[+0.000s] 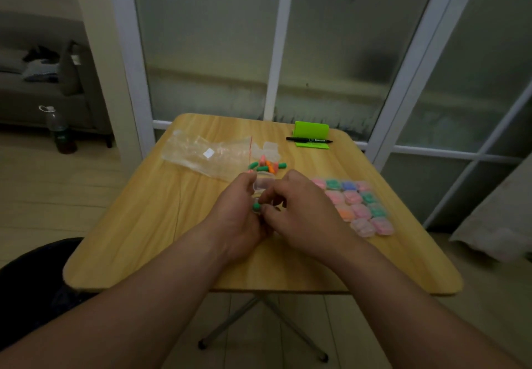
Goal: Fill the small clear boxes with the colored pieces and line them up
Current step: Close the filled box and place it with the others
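Head cam looks down at both hands meeting over the middle of the wooden table [144,224]. Left hand [241,210] has its fingers curled round a small clear box [262,186], held up off the tabletop, I'd guess so it's easier to load. A green piece [256,207] sits right at the box's lower edge, by the left thumb. Right hand [302,204] has its fingers bent in close against the box. Is it pinching a piece or just steadying things? Can't tell, that part's hidden. The loose colored pieces [266,167] lie just beyond the hands, beside the clear zip bag [207,152], so they're handy to grab. Filled boxes [355,204] sit lined up in rows off to the right, out of the way.
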{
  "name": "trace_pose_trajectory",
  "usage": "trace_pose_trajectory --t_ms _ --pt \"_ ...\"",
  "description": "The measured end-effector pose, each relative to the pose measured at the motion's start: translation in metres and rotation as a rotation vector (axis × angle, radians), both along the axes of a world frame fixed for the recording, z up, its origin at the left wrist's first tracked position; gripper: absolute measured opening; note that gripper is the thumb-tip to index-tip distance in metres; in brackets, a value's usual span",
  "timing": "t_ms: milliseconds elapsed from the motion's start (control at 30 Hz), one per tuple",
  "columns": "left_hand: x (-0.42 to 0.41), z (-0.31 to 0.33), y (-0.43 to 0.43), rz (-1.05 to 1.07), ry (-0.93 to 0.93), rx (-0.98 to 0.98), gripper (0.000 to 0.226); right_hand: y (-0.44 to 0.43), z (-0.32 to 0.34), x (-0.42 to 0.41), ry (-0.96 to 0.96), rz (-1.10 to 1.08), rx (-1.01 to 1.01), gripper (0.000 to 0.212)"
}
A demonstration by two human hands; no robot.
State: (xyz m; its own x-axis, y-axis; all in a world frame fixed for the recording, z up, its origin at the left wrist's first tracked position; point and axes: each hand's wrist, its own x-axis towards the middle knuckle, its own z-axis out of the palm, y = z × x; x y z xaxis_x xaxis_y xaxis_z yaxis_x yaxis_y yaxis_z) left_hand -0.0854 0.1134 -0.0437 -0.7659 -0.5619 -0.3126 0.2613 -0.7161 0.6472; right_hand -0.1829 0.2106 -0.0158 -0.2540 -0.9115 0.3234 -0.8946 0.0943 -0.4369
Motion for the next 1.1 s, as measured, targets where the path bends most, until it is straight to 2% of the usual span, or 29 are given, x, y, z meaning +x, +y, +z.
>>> trace_pose_trajectory --t_ms 333,467,533,667,967,1100 --pt "0.002 0.002 0.001 0.026 0.014 0.026 0.049 0.000 -0.007 -0.003 -0.016 0.017 -0.048 0.008" --pt "0.003 0.003 0.003 0.080 -0.059 -0.031 0.048 -0.005 -0.009 -0.015 -0.064 -0.029 -0.128 0.004" --pt "0.005 0.004 0.002 0.132 -0.089 -0.034 0.039 -0.015 -0.012 -0.027 -0.082 -0.081 -0.151 0.006" --pt "0.006 0.006 -0.002 0.184 -0.108 -0.040 0.034 -0.058 -0.019 -0.054 0.010 -0.163 -0.083 0.011" --pt "0.005 0.008 -0.003 0.192 -0.105 -0.025 0.033 -0.141 -0.016 -0.070 0.190 -0.116 0.076 0.029" --pt "0.007 0.007 -0.004 0.184 -0.099 -0.037 0.031 -0.146 -0.017 -0.068 0.228 -0.099 0.122 0.024"
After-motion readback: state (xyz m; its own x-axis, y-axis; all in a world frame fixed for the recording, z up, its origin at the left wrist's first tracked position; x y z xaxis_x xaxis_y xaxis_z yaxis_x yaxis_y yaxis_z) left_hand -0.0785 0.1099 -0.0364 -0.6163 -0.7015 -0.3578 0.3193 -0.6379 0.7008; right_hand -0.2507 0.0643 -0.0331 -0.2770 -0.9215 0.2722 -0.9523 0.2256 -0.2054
